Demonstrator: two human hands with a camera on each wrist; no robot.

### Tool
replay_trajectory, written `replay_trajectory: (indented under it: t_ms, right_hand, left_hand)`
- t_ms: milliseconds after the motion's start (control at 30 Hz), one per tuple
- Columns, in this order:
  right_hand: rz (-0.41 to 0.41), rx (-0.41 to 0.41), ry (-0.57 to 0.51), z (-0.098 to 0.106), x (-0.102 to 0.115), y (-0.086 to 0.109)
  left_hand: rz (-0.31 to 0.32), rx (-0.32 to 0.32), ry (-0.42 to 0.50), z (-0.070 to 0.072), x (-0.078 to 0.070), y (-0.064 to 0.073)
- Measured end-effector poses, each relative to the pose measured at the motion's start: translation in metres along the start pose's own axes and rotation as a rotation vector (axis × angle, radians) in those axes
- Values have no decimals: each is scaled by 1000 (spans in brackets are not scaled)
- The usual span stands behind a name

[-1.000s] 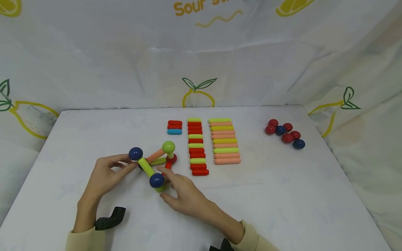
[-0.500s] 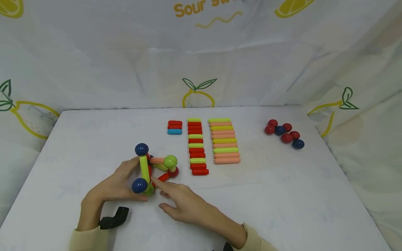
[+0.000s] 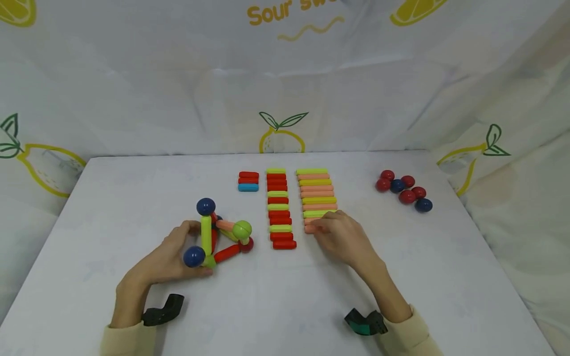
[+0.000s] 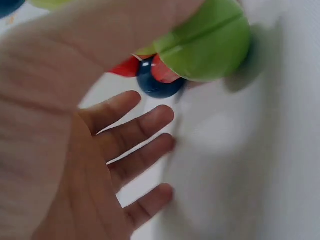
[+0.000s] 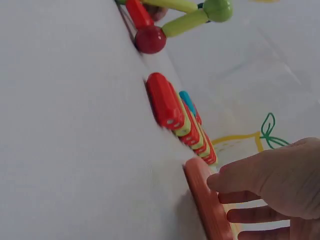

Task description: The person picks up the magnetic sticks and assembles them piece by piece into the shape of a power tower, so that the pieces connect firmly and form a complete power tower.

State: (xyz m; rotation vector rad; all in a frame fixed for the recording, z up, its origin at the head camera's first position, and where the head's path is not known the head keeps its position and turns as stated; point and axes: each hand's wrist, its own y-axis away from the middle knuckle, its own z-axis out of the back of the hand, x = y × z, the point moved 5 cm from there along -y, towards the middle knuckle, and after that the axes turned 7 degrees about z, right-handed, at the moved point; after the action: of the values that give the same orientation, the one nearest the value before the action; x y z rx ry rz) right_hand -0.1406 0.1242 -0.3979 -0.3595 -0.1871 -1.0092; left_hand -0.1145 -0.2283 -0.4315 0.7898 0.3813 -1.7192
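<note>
My left hand (image 3: 162, 259) is beside a magnetic stick-and-ball frame (image 3: 207, 235) on the left of the table. Its thumb lies against a light green ball (image 4: 215, 42) at the frame's base. Its four fingers are straight and spread, apart from one another, near a dark blue ball (image 4: 155, 82). My right hand (image 3: 345, 240) reaches over the near end of the long-rod column. One fingertip meets the nearest salmon rod (image 5: 200, 182), and the other fingers extend behind it, partly hidden. The frame joins blue, green and red balls with green, red and salmon rods.
A column of short red and green rods (image 3: 280, 213) lies between the frame and the long rods (image 3: 318, 188). Two red rods and a blue rod (image 3: 248, 188) are farther back. Red and blue balls (image 3: 407, 197) cluster at the back right.
The frame has turned, and my left hand has shifted around its left side. My right hand has left the frame and moved right to the long salmon rods.
</note>
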Motion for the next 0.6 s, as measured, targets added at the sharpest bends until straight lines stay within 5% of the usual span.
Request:
replay_trajectory:
  t_ms: [233, 600]
  right_hand:
    - [-42, 20, 8, -5, -15, 6]
    - [-41, 50, 17, -8, -10, 9]
  left_hand:
    - [14, 2, 18, 13, -3, 7]
    - [-85, -20, -1, 22, -12, 11]
